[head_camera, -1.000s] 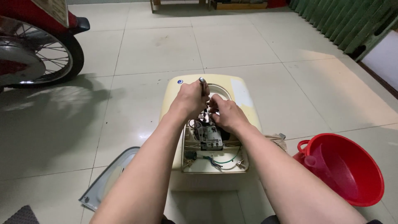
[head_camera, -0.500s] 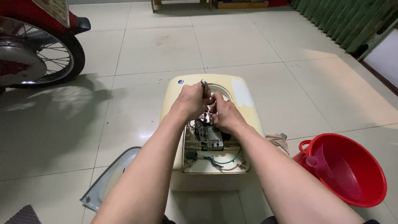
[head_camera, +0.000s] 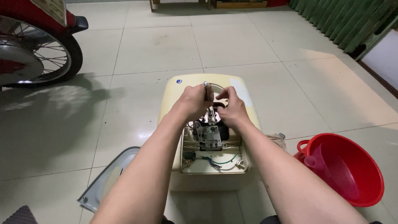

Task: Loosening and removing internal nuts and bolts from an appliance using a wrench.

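A cream-coloured water heater tank (head_camera: 174, 97) lies on the tiled floor with its lower cover off, showing a grey control block and wires (head_camera: 210, 143). My left hand (head_camera: 192, 101) is closed around an upright metal tool (head_camera: 206, 88) that stands over the opening. My right hand (head_camera: 230, 107) sits right beside it, fingers curled at the tool's shaft just above the metal fitting. What the tool's tip touches is hidden by my hands.
A red plastic basin (head_camera: 344, 170) stands at the right. The removed grey cover panel (head_camera: 108, 178) lies at the lower left. A motorbike's rear wheel (head_camera: 37, 54) is at the far left. Green folding shutters (head_camera: 348, 20) line the right wall.
Both hands stay at the same spot on the tool; the right hand's fingers shift slightly around the shaft. The view has barely moved.
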